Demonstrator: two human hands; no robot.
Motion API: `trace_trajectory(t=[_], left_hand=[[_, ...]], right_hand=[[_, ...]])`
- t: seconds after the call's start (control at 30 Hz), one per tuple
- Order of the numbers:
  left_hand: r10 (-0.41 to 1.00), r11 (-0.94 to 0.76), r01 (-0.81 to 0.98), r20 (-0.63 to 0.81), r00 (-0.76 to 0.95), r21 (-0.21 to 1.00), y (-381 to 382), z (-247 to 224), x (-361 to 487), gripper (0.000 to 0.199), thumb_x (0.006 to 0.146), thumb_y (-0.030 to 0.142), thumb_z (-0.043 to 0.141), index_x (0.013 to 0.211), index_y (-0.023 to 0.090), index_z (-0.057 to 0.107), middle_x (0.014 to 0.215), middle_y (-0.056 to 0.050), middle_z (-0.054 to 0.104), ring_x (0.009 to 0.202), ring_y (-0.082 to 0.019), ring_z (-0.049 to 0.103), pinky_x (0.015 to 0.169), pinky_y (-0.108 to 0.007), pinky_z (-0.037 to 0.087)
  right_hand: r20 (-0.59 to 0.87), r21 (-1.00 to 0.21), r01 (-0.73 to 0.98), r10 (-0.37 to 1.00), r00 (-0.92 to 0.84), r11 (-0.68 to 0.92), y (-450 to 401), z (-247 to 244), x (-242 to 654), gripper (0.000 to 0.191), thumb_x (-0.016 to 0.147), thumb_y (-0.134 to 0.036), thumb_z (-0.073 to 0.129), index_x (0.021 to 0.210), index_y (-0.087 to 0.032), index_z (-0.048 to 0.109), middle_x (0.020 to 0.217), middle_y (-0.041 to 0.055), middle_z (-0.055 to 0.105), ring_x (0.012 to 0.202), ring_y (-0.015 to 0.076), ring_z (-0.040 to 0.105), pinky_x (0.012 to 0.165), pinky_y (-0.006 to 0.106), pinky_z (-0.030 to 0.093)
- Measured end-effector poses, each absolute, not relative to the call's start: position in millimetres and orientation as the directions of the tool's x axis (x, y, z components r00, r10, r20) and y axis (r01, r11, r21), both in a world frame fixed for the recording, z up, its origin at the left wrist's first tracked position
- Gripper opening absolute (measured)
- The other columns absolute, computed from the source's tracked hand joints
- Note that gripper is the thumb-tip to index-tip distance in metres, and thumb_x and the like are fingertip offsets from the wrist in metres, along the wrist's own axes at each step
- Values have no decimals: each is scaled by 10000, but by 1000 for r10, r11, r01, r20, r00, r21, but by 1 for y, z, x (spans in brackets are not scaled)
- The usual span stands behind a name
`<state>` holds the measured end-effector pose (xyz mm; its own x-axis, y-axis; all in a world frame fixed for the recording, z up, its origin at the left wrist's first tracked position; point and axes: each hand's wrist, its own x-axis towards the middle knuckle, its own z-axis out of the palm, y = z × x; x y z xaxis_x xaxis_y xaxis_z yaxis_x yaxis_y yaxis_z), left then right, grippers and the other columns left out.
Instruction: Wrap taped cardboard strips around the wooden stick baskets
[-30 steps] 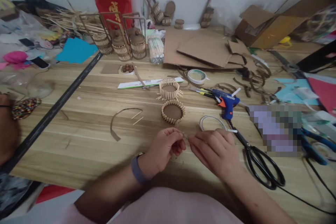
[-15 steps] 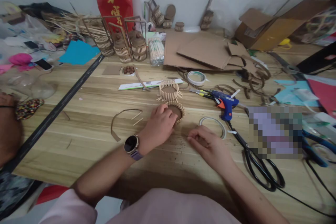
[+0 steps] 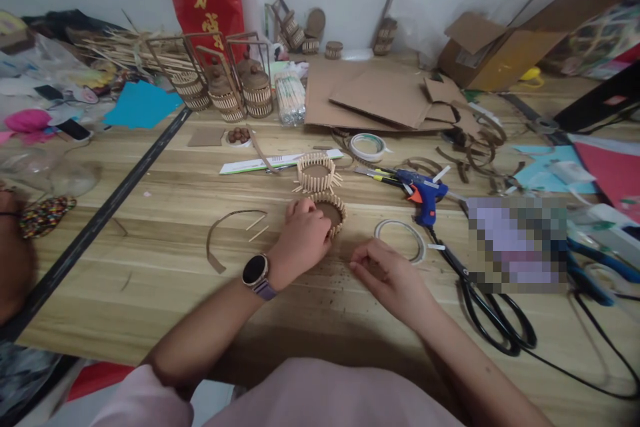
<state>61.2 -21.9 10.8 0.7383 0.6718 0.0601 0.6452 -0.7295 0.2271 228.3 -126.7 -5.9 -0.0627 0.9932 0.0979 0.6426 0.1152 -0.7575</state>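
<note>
Best to press the low round basket of short upright pale sticks around a brown base (image 3: 334, 212) flat against the pale wooden table (image 3: 150, 280), with light, even force from the left hand (image 3: 305, 233), draped over the near left rim; impossible to tell clamping from mere touching. With hands apart, steady the right hand (image 3: 393, 280) low on the near right side of the basket, thumb and fingertips close together, anything small between them hidden. Spread pressure over several sticks, to avoid tilting or loosening one. Mind the similar ring of pale sticks (image 3: 316, 182) just beyond the basket, and avoid knocking the blue glue gun with an orange trigger (image 3: 427, 203), farther off to the basket's right. Beware of dark crumbs (image 3: 330, 287) on the basket's near side.
</note>
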Motion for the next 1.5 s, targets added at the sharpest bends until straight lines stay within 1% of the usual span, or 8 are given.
trace_trajectory(t=[0.17,0.27,0.37,0.53,0.7,0.87,1.3,1.5], left_hand=[[656,-708,600,33,754,371,-20,20,58,142,812,265,694,711,169,666,795,-61,700,1039,-303,530,922,-440,428],[629,-701,567,1,778,432,-19,26,57,162,836,277,682,715,175,648,794,-58,688,1013,-285,554,893,-392,456],[615,-693,553,-20,788,462,-19,31,56,183,846,280,677,703,178,625,793,-52,672,983,-269,569,885,-371,465],[605,-688,545,-37,796,480,-19,33,56,164,844,258,680,712,178,625,807,-46,672,1002,-270,562,904,-368,459],[569,-711,508,-27,822,486,-19,32,56,143,872,242,655,748,174,637,831,-48,683,1007,-265,565,930,-374,444],[546,-732,486,-15,837,478,-20,35,55,159,902,254,634,771,165,646,851,-49,694,999,-254,575,945,-377,437],[529,-749,476,-18,849,461,-19,33,54,156,902,265,648,792,154,654,894,-63,694,1058,-263,567,968,-384,437],[533,-724,474,-30,846,501,-19,32,52,191,873,292,695,744,165,632,863,-53,676,1055,-268,542,932,-381,456]], right_hand=[[163,-724,662,980,-110,195,-128,6,233,125,926,-222,482,815,-218,538,771,28,575,703,165,570,623,280,455],[134,-696,691,981,-142,195,-127,13,235,133,924,-203,474,798,-222,513,765,27,576,703,169,560,621,285,444],[109,-674,714,981,-157,190,-125,17,234,141,918,-192,471,783,-225,490,754,25,575,711,177,556,631,296,438],[78,-697,697,984,-160,169,-120,19,230,150,911,-187,458,768,-228,476,758,22,581,715,176,554,652,301,438],[47,-726,674,987,-152,138,-117,20,229,137,902,-188,462,774,-222,498,749,16,587,688,167,544,631,287,421],[66,-727,673,990,-125,133,-114,18,228,146,895,-197,463,755,-221,497,708,6,565,644,156,517,589,274,394],[82,-729,676,994,-67,106,-112,13,228,156,875,-227,466,720,-223,478,681,-6,532,591,136,490,547,260,362],[92,-733,673,995,-44,98,-112,9,227,158,868,-230,467,710,-224,472,667,-10,528,571,130,467,521,254,338]])
